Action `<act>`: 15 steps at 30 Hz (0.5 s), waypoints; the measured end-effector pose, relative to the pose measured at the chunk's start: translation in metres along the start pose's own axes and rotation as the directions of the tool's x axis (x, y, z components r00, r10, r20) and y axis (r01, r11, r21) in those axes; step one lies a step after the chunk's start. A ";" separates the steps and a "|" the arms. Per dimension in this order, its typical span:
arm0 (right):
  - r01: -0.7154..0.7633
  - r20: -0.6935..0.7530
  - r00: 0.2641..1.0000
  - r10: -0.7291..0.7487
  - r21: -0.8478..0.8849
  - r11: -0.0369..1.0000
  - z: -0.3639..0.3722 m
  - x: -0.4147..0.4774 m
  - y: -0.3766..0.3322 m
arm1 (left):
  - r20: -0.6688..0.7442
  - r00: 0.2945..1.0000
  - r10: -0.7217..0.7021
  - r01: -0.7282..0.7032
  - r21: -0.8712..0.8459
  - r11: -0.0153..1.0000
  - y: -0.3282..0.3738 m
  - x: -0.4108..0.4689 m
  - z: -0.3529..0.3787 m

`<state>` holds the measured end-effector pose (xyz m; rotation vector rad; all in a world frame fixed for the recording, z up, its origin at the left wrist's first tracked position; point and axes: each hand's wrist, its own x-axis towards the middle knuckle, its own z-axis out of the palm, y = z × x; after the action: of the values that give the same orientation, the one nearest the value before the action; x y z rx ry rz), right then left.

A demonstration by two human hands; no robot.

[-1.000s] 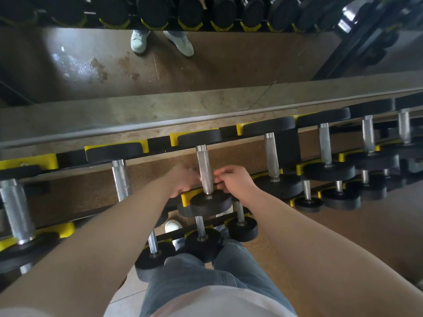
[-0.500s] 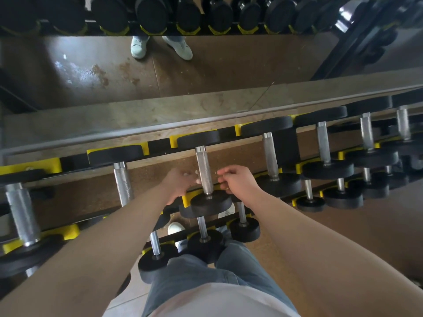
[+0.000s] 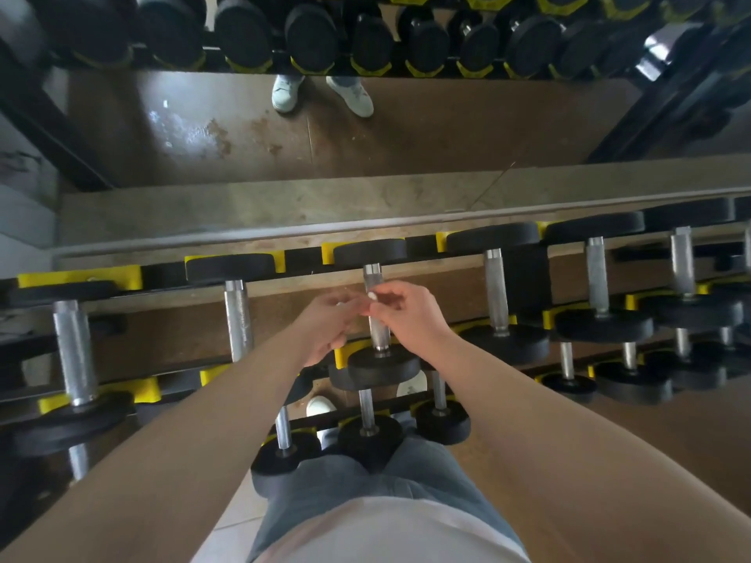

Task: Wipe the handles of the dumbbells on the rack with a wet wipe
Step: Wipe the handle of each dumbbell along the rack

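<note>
Head view: right hand (image 3: 410,319) pinches tiny white wipe (image 3: 372,295) over silver handle (image 3: 380,337); left hand's (image 3: 325,325) grip unclear.

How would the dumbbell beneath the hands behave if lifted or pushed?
Probably heavy for its size: the dumbbell has a metal handle and thick black discs. Its round discs might roll, but the yellow cradle likely holds it.

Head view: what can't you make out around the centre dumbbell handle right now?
All in the head view:
Wet wipe: only a white speck shows, pinched by the right hand; the rest is hidden behind its fingers.
Centre handle: middle covered by both hands.
Left hand: motion-blurred; grip unclear.
Rack: both ends cut off by frame edges.
</note>
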<state>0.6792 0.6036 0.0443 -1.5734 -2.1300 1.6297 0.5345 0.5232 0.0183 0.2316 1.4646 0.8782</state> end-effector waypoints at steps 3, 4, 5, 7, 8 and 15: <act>-0.096 -0.137 0.985 0.109 0.097 0.991 -0.005 0.010 0.007 | -0.025 1.000 0.004 -0.003 0.013 1.000 -0.004 0.005 -0.003; -0.146 -0.197 0.964 0.178 0.168 0.975 -0.008 0.016 0.010 | -0.051 0.999 -0.009 0.010 0.010 1.000 -0.006 0.007 -0.004; -0.200 -0.222 0.940 0.258 0.253 0.947 -0.011 0.022 0.010 | -0.071 0.997 -0.028 0.029 0.013 0.999 -0.009 0.009 -0.006; -0.295 -0.146 0.913 0.382 0.410 0.863 -0.014 0.036 0.013 | -0.080 0.994 -0.073 0.077 0.039 0.996 -0.015 0.011 -0.010; -0.320 -0.076 0.915 0.396 0.463 0.827 -0.014 0.042 0.014 | -0.064 0.994 -0.090 0.094 0.060 0.994 -0.017 0.011 -0.011; -0.388 0.319 0.891 0.323 0.164 0.907 -0.020 0.038 0.029 | -0.050 0.989 -0.139 0.144 0.111 0.983 -0.022 0.017 -0.015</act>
<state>0.6918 0.6427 0.0128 -1.8342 -1.7467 2.2485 0.5271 0.5134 -0.0104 0.1920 1.5525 0.6887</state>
